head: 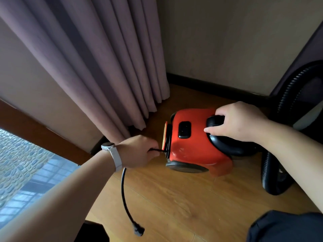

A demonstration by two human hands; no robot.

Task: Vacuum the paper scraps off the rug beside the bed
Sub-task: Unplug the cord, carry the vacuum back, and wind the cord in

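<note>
A small red vacuum cleaner (194,145) sits on the wooden floor near the room's corner. My right hand (239,121) grips its black carry handle (215,120) from above. My left hand (139,151), with a pale watch on the wrist, pinches the black power cord (124,194) where it leaves the vacuum's rear. The cord hangs down from my fist and ends in a black plug (139,230) above the floor. The ribbed black hose (272,172) curves up at the right. No rug or paper scraps are in view.
Mauve curtains (97,63) hang to the floor at the left of the vacuum. A beige wall with a dark skirting board (218,88) closes the corner behind. A window (21,168) with a wooden sill is at the far left. My dark trouser leg (286,226) fills the lower right.
</note>
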